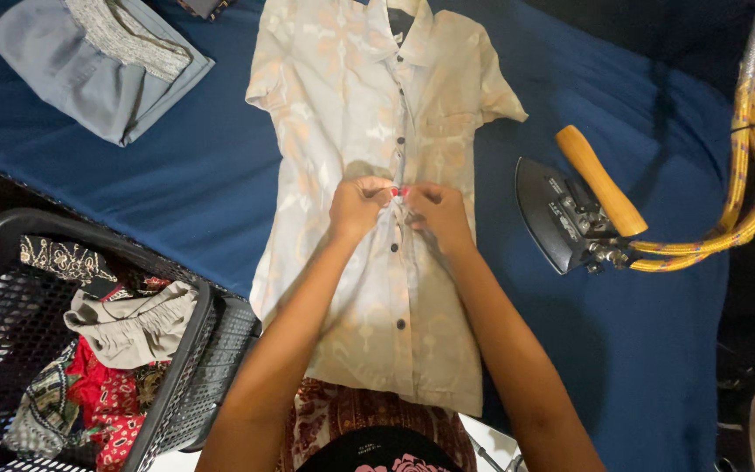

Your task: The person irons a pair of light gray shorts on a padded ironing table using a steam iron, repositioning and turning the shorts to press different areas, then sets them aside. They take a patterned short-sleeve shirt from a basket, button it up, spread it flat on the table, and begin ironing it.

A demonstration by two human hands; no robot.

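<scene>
A beige short-sleeved patterned shirt (351, 96) lies flat, front up, on the blue padded surface (203, 175). Dark buttons run down its middle. My left hand (357, 207) and my right hand (437, 214) meet at the placket about halfway down the shirt. Both pinch the fabric edges together at a button there. The fingertips hide the button itself.
A black iron with a wooden handle (577, 205) rests to the right of the shirt, its yellow braided hose (744, 183) looping to the right edge. Folded grey clothes (89, 70) lie at the top left. A black plastic basket (194, 367) with crumpled clothes stands at the lower left.
</scene>
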